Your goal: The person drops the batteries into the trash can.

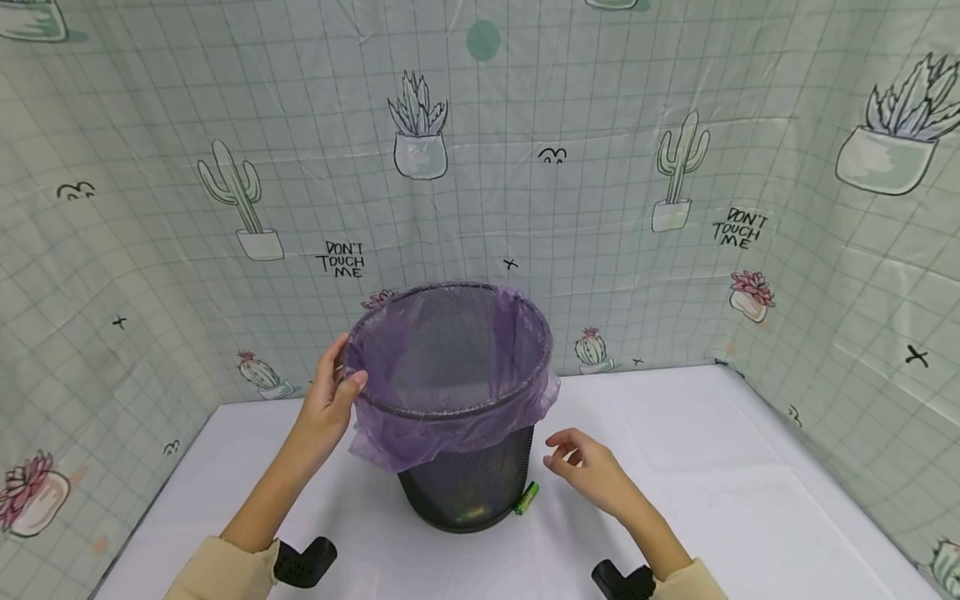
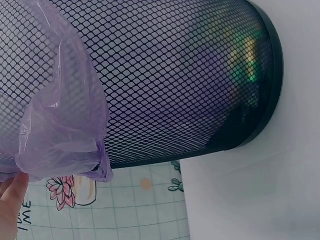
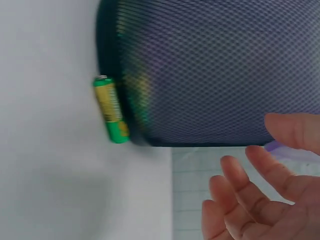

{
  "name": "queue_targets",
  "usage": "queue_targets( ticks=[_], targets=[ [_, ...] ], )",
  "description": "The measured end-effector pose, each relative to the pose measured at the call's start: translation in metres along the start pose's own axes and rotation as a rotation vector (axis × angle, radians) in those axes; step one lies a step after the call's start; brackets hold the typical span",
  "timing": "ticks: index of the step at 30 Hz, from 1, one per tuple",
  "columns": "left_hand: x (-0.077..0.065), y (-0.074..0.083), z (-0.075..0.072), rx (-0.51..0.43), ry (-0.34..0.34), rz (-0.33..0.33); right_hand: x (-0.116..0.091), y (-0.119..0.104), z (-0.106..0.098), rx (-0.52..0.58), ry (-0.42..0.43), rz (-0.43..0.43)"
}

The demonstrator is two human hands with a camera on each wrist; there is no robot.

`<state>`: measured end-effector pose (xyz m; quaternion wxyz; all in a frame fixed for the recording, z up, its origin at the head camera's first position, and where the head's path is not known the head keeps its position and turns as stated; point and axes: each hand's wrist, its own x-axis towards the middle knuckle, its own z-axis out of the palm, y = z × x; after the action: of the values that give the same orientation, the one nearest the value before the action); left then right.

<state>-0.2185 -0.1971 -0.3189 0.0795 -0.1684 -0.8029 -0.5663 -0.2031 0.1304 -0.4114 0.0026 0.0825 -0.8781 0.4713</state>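
Observation:
A black mesh wastebasket (image 1: pixel 468 492) stands on the white table, lined with a purple plastic bag (image 1: pixel 450 437) folded over its rim. My left hand (image 1: pixel 335 392) grips the rim and bag at the left, thumb at the outer front. A green and yellow battery (image 3: pixel 110 109) lies on the table against the basket's base, at its right side. Just right of the basket, my right hand (image 1: pixel 588 471) is in the air with fingers loosely bent and nothing in them. Green and yellow colours (image 2: pixel 250 60) show blurrily through the mesh near the bottom; what they belong to is hidden.
The white tabletop (image 1: pixel 660 442) spreads around the basket. A grid-patterned cloth (image 1: pixel 480 208) with cactus drawings rises behind and on both sides. Black wrist devices (image 1: pixel 303 562) sit at the beige sleeves (image 1: pixel 225 571).

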Motion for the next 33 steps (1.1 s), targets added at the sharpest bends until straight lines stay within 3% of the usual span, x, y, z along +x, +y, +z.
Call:
queue_targets(
  ticks=[13, 20, 33],
  targets=[
    [0.001, 0.001, 0.001, 0.003, -0.004, 0.005, -0.002, 0.044, 0.025, -0.007, -0.170, -0.006],
    [0.001, 0.002, 0.001, -0.002, -0.005, 0.011, -0.003, 0.051, 0.032, -0.055, -0.172, -0.033],
    [-0.001, 0.002, 0.001, -0.018, -0.010, 0.003, -0.002, 0.044, 0.044, -0.217, -0.152, -0.011]
  ],
)
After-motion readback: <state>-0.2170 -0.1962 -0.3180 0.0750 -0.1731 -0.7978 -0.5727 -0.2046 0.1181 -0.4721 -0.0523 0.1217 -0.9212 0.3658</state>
